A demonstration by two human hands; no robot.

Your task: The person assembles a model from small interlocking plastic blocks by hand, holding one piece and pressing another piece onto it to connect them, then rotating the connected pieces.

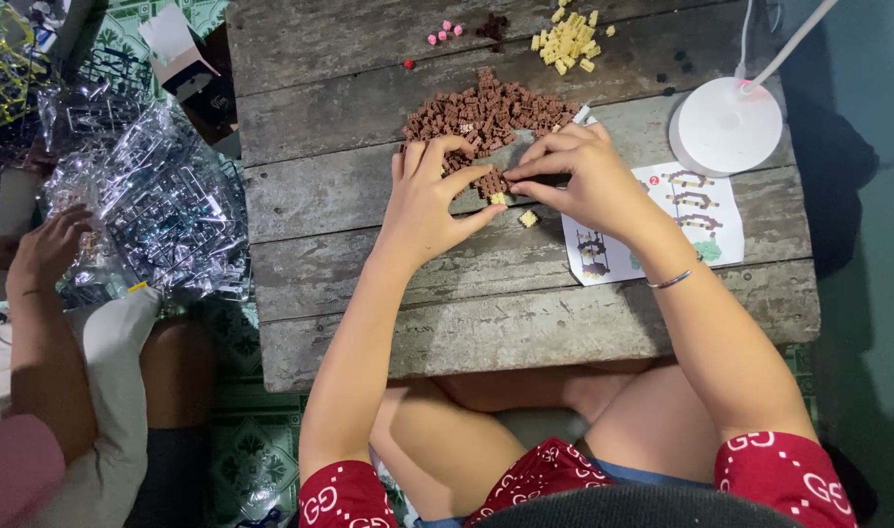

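A white round lamp base (725, 125) stands at the right end of the weathered plank surface (525, 323), just beside a printed instruction sheet (652, 227). Near the far edge lie a loose heap of yellow bricks (567, 41), a few pink bricks (444, 32) and one small red piece (409, 65). Off the surface, to the left, silvery plastic part frames (153, 200) lie piled on the patterned floor (256, 460) beside another person's hand (48, 249).

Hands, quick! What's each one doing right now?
Left hand: fingers pinched shut on the small brown brick piece.
Right hand: fingers pinched shut on the same brown piece, from the other side.
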